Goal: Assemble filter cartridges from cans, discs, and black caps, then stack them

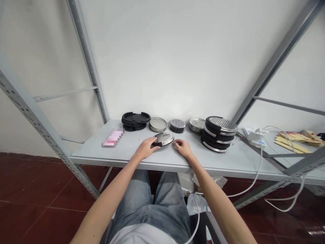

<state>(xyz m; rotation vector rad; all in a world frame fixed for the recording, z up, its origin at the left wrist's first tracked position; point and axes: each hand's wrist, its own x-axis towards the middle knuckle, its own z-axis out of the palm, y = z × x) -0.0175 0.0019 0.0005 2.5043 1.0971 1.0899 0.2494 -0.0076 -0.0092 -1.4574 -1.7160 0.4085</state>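
A round grater (164, 138) with a black rim and a perforated metal face lies on the grey shelf in front of me. My left hand (147, 148) grips its black left side, fingers over the top and thumb at the near edge. At the metal right edge, my right hand (182, 147) is closed in a pinch; whatever is between its fingertips is too small to make out. Behind the grater stand a stack of plain metal discs (157, 123) and a stack of perforated discs (177, 125).
Black plastic rings (135, 119) are piled at back left, near a pixelated pink item (113, 138). Assembled graters (219, 134) form a tall stack at right, beside more metal grater discs (195, 125). A white power strip (255, 137) with cables lies farther right, near metal shelf posts (274, 74).
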